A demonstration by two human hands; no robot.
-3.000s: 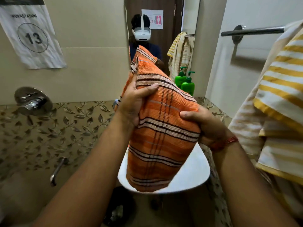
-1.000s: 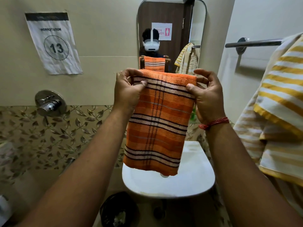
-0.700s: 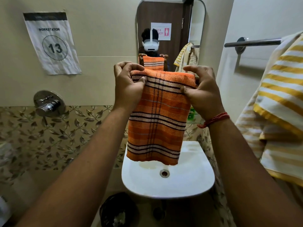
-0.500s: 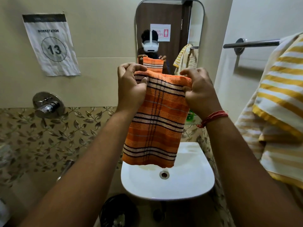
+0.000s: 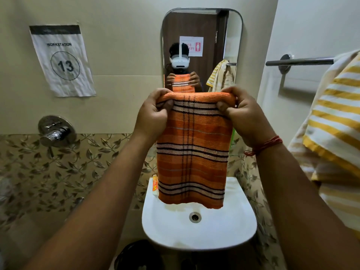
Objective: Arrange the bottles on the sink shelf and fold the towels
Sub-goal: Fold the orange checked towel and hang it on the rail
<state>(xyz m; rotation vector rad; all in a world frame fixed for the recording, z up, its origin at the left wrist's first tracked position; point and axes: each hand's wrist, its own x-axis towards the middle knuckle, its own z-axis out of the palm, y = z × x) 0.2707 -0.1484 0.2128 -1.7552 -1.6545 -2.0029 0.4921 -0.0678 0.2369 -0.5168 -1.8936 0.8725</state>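
Note:
An orange striped towel (image 5: 192, 152), folded into a narrow panel, hangs in front of me above the white sink (image 5: 198, 230). My left hand (image 5: 153, 115) grips its top left corner with curled fingers. My right hand (image 5: 241, 115) grips the top right corner the same way. The towel's lower edge ends just above the sink basin. A sliver of green bottle (image 5: 233, 137) shows behind the towel's right edge; the sink shelf and the other bottles are hidden by the towel.
A yellow and white striped towel (image 5: 331, 137) hangs from the metal rail (image 5: 300, 61) on the right wall. A mirror (image 5: 202, 49) is straight ahead, a wall tap (image 5: 55, 133) at left, a small orange packet (image 5: 154, 185) on the sink's back rim, a dark bin (image 5: 136, 256) below.
Both hands have closed tighter on the towel's top corners and spread slightly apart, drawing the top edge straight. The towel hangs a little lower toward the sink.

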